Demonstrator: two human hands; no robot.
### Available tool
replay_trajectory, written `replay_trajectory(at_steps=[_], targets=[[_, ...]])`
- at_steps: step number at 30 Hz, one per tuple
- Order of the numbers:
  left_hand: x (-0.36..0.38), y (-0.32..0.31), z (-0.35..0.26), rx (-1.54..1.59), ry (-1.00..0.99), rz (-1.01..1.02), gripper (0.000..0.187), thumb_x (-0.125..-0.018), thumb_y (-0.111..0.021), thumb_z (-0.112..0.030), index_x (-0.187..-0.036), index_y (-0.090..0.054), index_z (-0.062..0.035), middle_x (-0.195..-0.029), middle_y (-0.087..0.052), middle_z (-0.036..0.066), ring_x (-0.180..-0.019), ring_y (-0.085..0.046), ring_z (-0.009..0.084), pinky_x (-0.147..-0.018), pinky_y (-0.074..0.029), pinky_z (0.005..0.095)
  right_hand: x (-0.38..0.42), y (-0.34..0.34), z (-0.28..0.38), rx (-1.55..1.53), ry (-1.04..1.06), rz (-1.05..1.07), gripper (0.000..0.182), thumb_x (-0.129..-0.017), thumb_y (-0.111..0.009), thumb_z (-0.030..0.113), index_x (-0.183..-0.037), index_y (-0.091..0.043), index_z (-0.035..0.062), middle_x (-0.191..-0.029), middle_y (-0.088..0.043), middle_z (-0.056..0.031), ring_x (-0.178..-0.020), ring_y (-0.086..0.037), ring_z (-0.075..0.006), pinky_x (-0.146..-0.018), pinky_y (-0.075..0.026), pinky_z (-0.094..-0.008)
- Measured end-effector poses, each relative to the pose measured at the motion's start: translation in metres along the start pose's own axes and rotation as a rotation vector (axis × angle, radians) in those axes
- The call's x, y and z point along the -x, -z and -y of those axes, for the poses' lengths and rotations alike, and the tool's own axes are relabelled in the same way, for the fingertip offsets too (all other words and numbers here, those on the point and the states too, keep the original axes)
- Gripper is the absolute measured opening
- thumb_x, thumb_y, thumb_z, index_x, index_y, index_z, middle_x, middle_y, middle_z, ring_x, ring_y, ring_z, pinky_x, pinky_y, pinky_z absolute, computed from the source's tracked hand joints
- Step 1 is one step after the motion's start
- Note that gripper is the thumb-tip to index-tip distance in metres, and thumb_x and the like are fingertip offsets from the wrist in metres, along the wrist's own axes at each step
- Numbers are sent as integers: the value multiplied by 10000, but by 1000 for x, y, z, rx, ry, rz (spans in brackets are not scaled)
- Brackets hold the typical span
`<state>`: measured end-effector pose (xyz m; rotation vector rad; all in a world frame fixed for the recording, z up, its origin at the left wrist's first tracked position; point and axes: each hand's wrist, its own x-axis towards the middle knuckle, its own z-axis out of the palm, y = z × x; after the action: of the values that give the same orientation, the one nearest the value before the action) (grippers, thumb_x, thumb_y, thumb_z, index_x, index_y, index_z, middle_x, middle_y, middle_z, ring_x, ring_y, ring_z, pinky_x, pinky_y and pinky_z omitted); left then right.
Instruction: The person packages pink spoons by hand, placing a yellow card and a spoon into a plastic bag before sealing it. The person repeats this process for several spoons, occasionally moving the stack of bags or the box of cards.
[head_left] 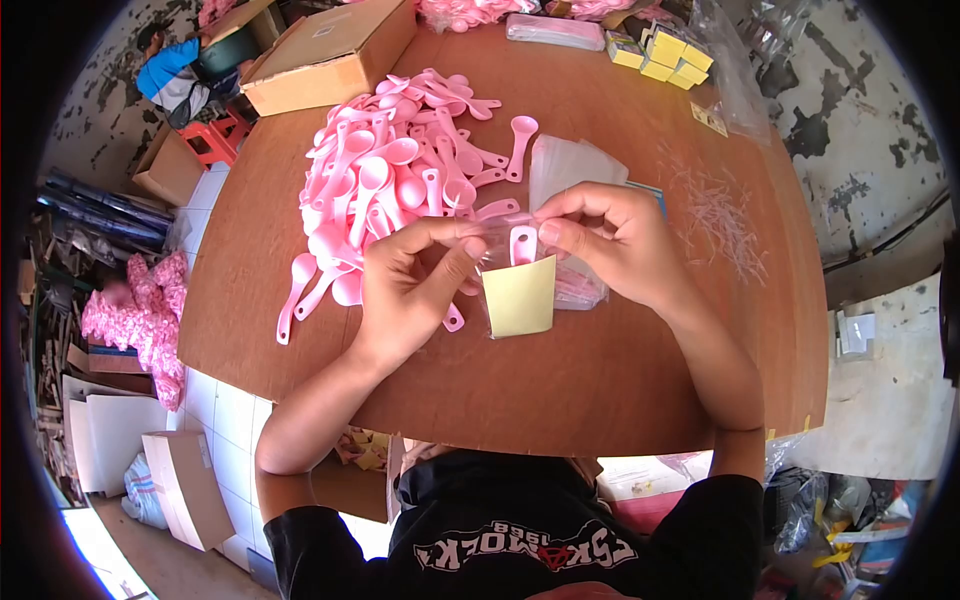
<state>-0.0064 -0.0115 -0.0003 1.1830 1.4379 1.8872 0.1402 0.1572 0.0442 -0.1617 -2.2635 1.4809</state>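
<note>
One counter: a round brown counter [620, 380] carries everything I see from the head camera.
Cardboard box: a closed brown box [330, 55] sits at the far left edge of the counter; I cannot see inside it, and a small label on its lid is too small to read.
Spoon pile: a heap of pink plastic spoons [400, 180] lies loose on the counter, just left of my hands.
Clear bags: a stack of empty clear sleeves [570, 165] lies beyond my right hand, near the pile.
Yellow boxes: a cluster of small yellow boxes [665, 55] stands at the far edge; their print is unreadable.
Held bag: the small clear bag [515, 285] is above the counter's middle, pinched between both hands; inside are a yellow card [520, 297] and a pink spoon [522, 243], handle up.
Left hand: my left hand [405, 285] is closed, thumb and fingers pinching the bag's top left edge.
Right hand: my right hand [610, 240] is closed, fingertips gripping the bag's top right edge.
Writing: the card's face looks blank.
</note>
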Motion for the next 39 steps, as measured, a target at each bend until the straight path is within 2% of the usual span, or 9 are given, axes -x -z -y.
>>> replay_trajectory(at_steps=[5,7,10,15,20,27,31,34,39], targets=[[-3,8,-7,23,-100,-89,128,-925,-639,-69,-1015,-657,20,-857,-671,58,-666,-623,84,-541,-522,220,-2,7,-1,-161,-7,-73,130,-907,-647,63,-983,-648,-43,-871,-671,-63,-727,-647,-78,-654,-535,-209],[-3,11,-11,53,-74,-70,132,-925,-638,-68,-1023,-654,19,-861,-670,59,-664,-623,86,-540,-517,221,-2,7,-3,-180,-27,-31,163,-908,-647,69,-1021,-624,-46,-922,-662,-68,-783,-650,-89,-696,-541,-221],[-3,11,-12,-5,-120,-64,124,-922,-640,-59,-1018,-656,17,-865,-670,59,-664,-622,84,-532,-512,218,-2,-2,-3,-154,-25,69,272,-924,-636,86,-1156,-560,-33,-1103,-618,-95,-1032,-610,-147,-911,-508,-313],[-1,9,-13,12,-97,57,121,-919,-637,-34,-1027,-662,14,-868,-671,48,-688,-611,74,-585,-502,212,-2,-8,-5,-227,4,93,252,-924,-638,84,-1126,-590,-57,-1095,-646,-108,-1019,-628,-142,-884,-520,-302],[-4,9,-10,21,-123,41,139,-914,-645,-32,-1044,-663,14,-867,-672,37,-728,-606,65,-615,-498,208,1,-8,-8,-204,-10,40,163,-918,-623,29,-1045,-640,-72,-1019,-677,-92,-923,-645,-111,-787,-544,-249],[-2,11,-12,17,-117,37,198,-919,-631,-22,-1112,-656,14,-926,-682,60,-786,-631,78,-660,-521,206,1,-8,-8,-362,-21,25,140,-896,-641,3,-1019,-642,-65,-1030,-674,-96,-901,-645,-106,-804,-548,-245],[-1,12,-12,101,-107,42,201,-924,-612,-9,-1119,-656,13,-974,-686,80,-801,-644,89,-666,-539,209,1,-7,-4,-365,-22,32,113,-883,-633,-28,-989,-663,-49,-974,-677,-93,-891,-643,-117,-791,-529,-251],[0,15,-14,122,-83,61,175,-928,-594,5,-1085,-671,14,-1013,-683,103,-796,-651,101,-654,-552,215,1,-5,-7,-337,17,59,91,-869,-626,-49,-941,-681,-39,-932,-671,-102,-877,-641,-136,-775,-507,-262],[-4,21,-6,119,-225,149,213,-920,-508,83,-1016,-689,27,-982,-676,125,-758,-651,124,-616,-557,226,1,-3,-9,-339,63,112,120,-851,-600,-79,-895,-703,-36,-919,-668,-120,-854,-640,-154,-752,-491,-263]])
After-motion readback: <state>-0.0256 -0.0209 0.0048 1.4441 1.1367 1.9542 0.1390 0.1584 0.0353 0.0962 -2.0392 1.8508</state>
